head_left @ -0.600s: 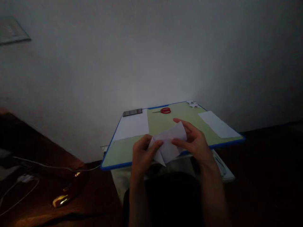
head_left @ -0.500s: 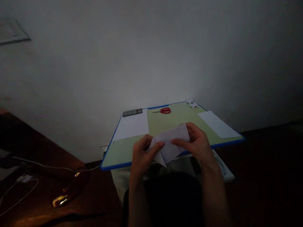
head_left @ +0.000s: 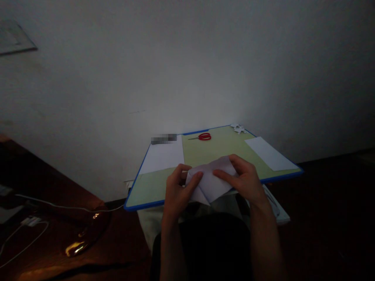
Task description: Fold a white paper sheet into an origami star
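A folded piece of white paper (head_left: 212, 183) is held above the front edge of the small table, its lower left part creased into a pointed flap. My left hand (head_left: 179, 187) pinches its left side, thumb on the near face and fingers behind. On the right side my right hand (head_left: 243, 177) grips it the same way, the thumb lying across the near face. The fingertips behind the paper are hidden. Beyond the hands, red-handled scissors (head_left: 204, 136) lie on the table with the blades to the left.
The light green table (head_left: 149, 193) has a blue rim. A white sheet (head_left: 164, 156) lies at its left, another white sheet (head_left: 271, 154) at its right. Paper scraps (head_left: 238, 128) sit at the back right corner, a blurred dark flat object (head_left: 164, 139) at the back left. A white cable (head_left: 67, 207) runs at left.
The fingers of my right hand have come down behind the paper's upper right corner. The paper is opened a little wider, and its lower point has shifted slightly right.
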Tool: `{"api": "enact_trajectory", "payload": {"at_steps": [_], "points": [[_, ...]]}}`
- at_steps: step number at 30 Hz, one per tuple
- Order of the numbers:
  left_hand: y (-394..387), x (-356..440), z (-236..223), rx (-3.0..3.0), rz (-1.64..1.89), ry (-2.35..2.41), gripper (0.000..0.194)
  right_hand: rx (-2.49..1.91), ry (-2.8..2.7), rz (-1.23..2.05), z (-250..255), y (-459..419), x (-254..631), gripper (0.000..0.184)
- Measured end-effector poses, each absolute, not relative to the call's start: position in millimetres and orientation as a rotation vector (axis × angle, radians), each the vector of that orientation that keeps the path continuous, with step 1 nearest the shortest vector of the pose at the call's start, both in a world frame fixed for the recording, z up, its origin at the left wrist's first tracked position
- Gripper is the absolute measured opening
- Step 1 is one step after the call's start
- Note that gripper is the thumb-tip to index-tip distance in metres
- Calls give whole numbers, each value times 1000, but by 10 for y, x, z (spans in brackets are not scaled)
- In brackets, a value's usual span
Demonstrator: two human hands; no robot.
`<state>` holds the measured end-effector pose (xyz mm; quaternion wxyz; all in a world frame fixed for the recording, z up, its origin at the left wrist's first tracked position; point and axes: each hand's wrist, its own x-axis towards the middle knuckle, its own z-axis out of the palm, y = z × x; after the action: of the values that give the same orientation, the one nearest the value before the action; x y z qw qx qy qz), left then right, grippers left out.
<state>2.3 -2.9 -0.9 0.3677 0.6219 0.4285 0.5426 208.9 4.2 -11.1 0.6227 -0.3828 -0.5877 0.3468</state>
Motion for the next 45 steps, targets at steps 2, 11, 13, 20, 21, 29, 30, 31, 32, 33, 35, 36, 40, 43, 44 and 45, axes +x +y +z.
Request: {"api": "enact_trajectory", "payload": {"at_steps": [2,11,13,20,21,29,30,31,32,33,35,36,40,43,44,45], "points": [[-18,26,-22,1573,1334,1103,37,-907,-1338,729,-119,72,2065,31],[93,73,-124,1436,1459,1074,44,-846,-1166,922,-146,185,1957,63],[92,58,-138,1478,1449,1077,42,-854,-1174,913,-150,184,1960,56],[85,66,-125,1574,1440,1103,37,-771,-1038,877,-119,194,1903,90],[87,84,-120,1544,1473,1111,38,-754,-971,890,-117,204,1880,97],[98,217,-141,1363,1614,1214,49,-786,-1006,1078,-11,141,1723,46],[98,228,-143,1376,1604,1205,48,-788,-998,1061,7,124,1701,45],[98,239,-144,1398,1590,1191,47,-791,-985,1038,20,111,1678,43],[99,248,-144,1423,1581,1177,45,-796,-973,1015,28,101,1659,41],[101,257,-144,1444,1584,1165,43,-799,-968,1001,28,96,1644,40],[108,269,-140,1459,1610,1146,38,-800,-978,1008,6,95,1638,39],[112,270,-137,1452,1618,1131,36,-799,-985,1025,-14,100,1649,40],[107,225,-115,1423,1517,1046,37,-783,-1009,1045,-96,124,1788,40],[84,145,-95,1461,1410,1028,39,-779,-1088,908,-88,96,1941,42],[76,117,-90,1490,1382,1037,39,-789,-1139,872,-70,71,1988,44],[69,90,-86,1529,1356,1051,38,-802,-1192,832,-46,39,2032,44]]}}
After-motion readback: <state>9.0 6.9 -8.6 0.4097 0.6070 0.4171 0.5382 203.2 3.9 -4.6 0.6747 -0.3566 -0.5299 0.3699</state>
